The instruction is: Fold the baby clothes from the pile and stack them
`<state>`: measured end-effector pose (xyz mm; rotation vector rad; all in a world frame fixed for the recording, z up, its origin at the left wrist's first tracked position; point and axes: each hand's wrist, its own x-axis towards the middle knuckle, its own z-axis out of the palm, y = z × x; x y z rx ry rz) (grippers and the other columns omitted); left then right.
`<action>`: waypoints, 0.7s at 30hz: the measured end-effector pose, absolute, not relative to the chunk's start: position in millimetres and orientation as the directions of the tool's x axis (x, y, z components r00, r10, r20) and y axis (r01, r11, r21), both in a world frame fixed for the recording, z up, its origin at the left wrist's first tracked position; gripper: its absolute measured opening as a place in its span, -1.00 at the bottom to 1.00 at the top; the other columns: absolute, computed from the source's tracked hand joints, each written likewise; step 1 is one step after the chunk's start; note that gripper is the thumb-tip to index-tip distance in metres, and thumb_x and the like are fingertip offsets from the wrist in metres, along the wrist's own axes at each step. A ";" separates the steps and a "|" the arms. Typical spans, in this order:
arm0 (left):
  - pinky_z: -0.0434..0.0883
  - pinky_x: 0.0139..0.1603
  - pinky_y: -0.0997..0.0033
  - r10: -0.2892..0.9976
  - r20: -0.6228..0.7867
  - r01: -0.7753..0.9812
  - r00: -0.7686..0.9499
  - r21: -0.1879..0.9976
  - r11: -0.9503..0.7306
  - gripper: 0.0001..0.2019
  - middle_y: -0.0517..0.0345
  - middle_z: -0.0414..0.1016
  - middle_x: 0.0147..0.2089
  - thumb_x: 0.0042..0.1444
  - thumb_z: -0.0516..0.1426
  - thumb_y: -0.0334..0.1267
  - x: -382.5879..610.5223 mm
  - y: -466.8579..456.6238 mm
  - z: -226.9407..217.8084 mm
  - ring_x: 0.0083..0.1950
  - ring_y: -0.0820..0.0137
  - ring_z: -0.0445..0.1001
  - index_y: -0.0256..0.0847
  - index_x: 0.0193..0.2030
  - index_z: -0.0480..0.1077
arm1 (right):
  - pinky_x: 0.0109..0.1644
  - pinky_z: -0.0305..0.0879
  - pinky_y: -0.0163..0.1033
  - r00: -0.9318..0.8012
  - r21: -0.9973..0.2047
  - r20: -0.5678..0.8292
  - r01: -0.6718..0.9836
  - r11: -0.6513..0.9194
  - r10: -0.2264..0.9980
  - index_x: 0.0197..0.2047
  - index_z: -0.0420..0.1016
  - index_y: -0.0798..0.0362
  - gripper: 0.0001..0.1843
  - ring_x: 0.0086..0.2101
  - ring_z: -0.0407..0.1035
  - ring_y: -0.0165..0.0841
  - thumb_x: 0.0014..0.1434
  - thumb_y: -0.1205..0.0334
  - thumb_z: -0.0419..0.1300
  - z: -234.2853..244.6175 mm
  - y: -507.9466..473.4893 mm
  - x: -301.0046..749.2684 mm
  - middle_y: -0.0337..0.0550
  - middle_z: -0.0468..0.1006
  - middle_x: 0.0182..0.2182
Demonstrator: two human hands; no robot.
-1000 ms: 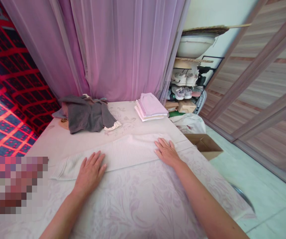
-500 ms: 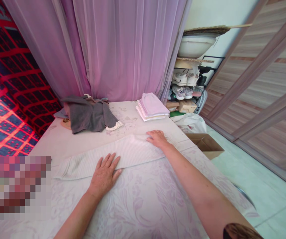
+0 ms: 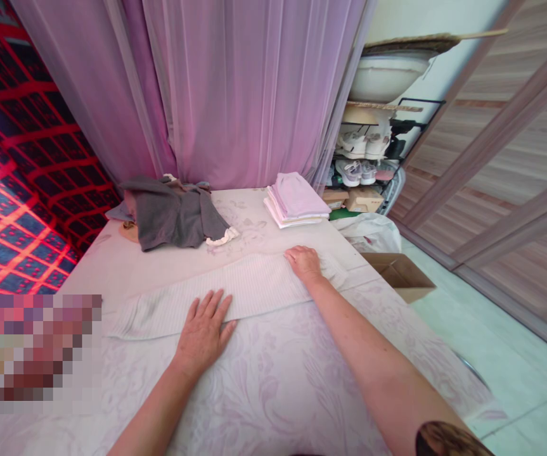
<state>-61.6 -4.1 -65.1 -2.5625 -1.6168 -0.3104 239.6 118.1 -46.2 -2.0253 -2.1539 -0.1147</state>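
A white ribbed knit garment (image 3: 249, 288), folded into a long strip, lies slantwise across the bed-like surface. My left hand (image 3: 204, 329) rests flat on its lower edge, fingers spread, palm down. Toward the right part of the strip, my right hand (image 3: 304, 263) is at the upper edge, its fingers bent and drawn together on the cloth. The fingertips are partly hidden. Beyond it sits a stack of folded pink and white clothes (image 3: 296, 201). A dark grey garment (image 3: 173, 215) with a white ruffled edge lies loosely heaped at the far left.
The flower-patterned cover (image 3: 273, 392) spreads under everything. Purple curtains (image 3: 249, 95) hang along the far side. Right of the bed are an open cardboard box (image 3: 399, 275), a white plastic bag (image 3: 371, 233) and a shoe rack with shoes (image 3: 352, 145). A wooden wardrobe (image 3: 506, 152) stands farther right.
My right hand's fingers, stretched out before, are now more bent and closer together on the garment's upper edge. My left hand stays flat. The view has shifted slightly.
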 end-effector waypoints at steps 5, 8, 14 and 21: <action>0.06 0.30 -0.07 0.881 0.232 0.901 0.413 0.036 -0.432 -0.47 0.01 0.17 0.35 0.24 -0.09 0.04 -62.2 -4.9 -67.3 0.35 0.11 0.12 -0.12 0.28 0.21 | -0.05 0.11 -0.17 -0.066 -0.069 0.184 0.994 0.080 0.981 -0.11 0.55 -0.04 -0.69 -0.11 0.35 -0.25 0.29 0.16 -0.01 -46.3 117.3 237.7 -0.08 0.56 -0.12; 0.09 0.28 -0.09 0.888 0.221 0.902 0.404 0.069 -0.427 -0.49 0.00 0.23 0.32 0.22 -0.05 0.05 -61.5 -3.8 -61.4 0.33 0.10 0.16 -0.10 0.24 0.26 | 0.01 0.12 -0.18 -0.113 -0.087 0.198 0.987 0.132 0.974 0.05 0.46 -0.07 -0.64 -0.05 0.33 -0.28 0.24 0.29 0.00 -38.5 118.8 228.7 -0.12 0.52 -0.01; 0.17 0.24 -0.04 0.915 0.183 0.907 0.359 0.163 -0.388 -0.60 0.03 0.41 0.17 0.29 -0.13 -0.02 -43.3 12.7 -37.5 0.21 0.17 0.32 -0.10 -0.06 0.46 | 0.12 0.11 -0.18 -0.391 -0.210 0.127 0.888 0.410 0.912 0.09 0.42 -0.11 -0.50 0.07 0.26 -0.33 0.13 0.43 0.00 -8.9 139.4 177.0 -0.24 0.48 0.06; 0.01 0.32 -0.14 0.913 0.202 0.921 0.355 0.092 -0.379 -0.41 -0.06 0.14 0.37 0.20 -0.07 0.11 -22.8 28.6 -58.3 0.38 0.05 0.06 -0.16 0.27 0.22 | 0.06 0.13 -0.21 -0.577 -0.124 -0.134 0.816 0.564 0.806 -0.07 0.54 -0.12 -0.60 -0.04 0.36 -0.30 0.03 0.36 0.11 7.8 164.5 134.6 -0.25 0.61 -0.17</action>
